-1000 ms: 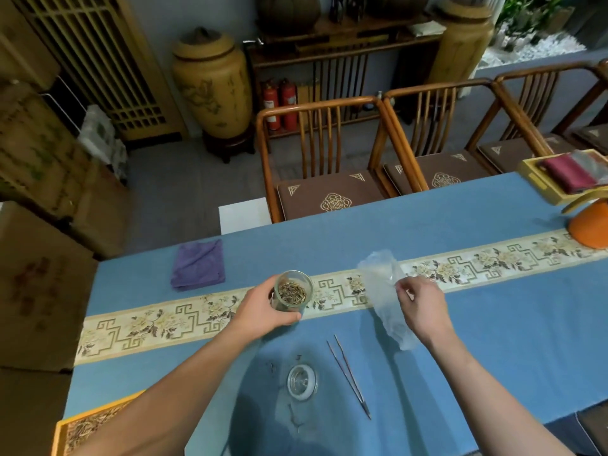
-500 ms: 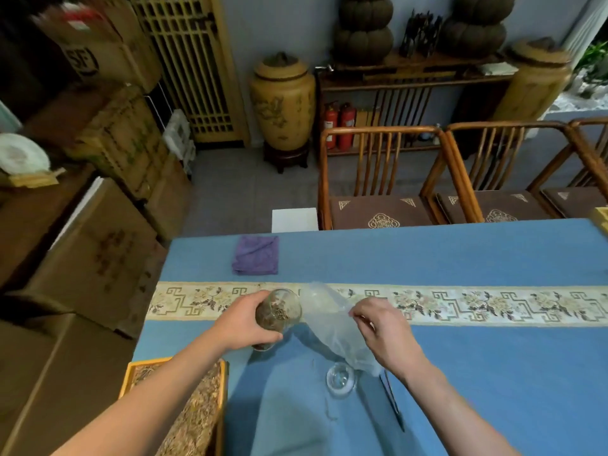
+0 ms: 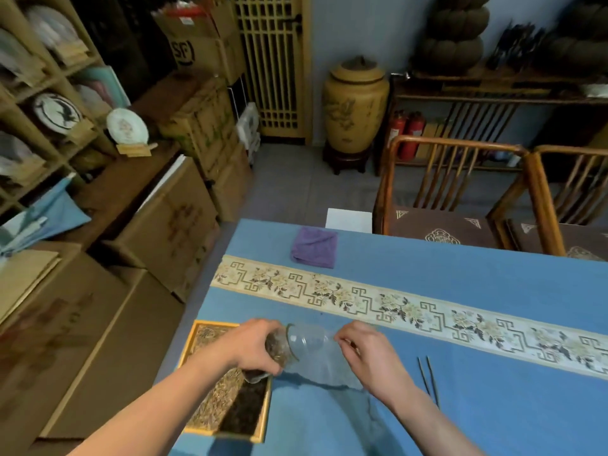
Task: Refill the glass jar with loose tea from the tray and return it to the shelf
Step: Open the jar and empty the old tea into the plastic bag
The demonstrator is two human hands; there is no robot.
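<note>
My left hand (image 3: 255, 345) grips the glass jar (image 3: 279, 352), which holds some loose tea and is tilted with its mouth to the right. A clear plastic bag (image 3: 316, 355) lies against the jar's mouth, and my right hand (image 3: 365, 352) pinches its upper edge. The jar hangs over the right edge of a yellow-framed tray (image 3: 230, 436) of loose tea at the table's left front corner. A wooden shelf (image 3: 42, 93) with plates stands at the far left. The jar's lid is not in sight.
Long metal tweezers (image 3: 429, 380) lie on the blue tablecloth (image 3: 460, 406) right of my right hand. A folded purple cloth (image 3: 314, 246) sits near the far edge. Cardboard boxes (image 3: 164, 225) are stacked left of the table; wooden chairs (image 3: 454, 192) stand behind it.
My view swung left, so the tray and shelf now show. The jar moved toward me over the tray's edge and tipped onto its side, with the bag brought up to its mouth.
</note>
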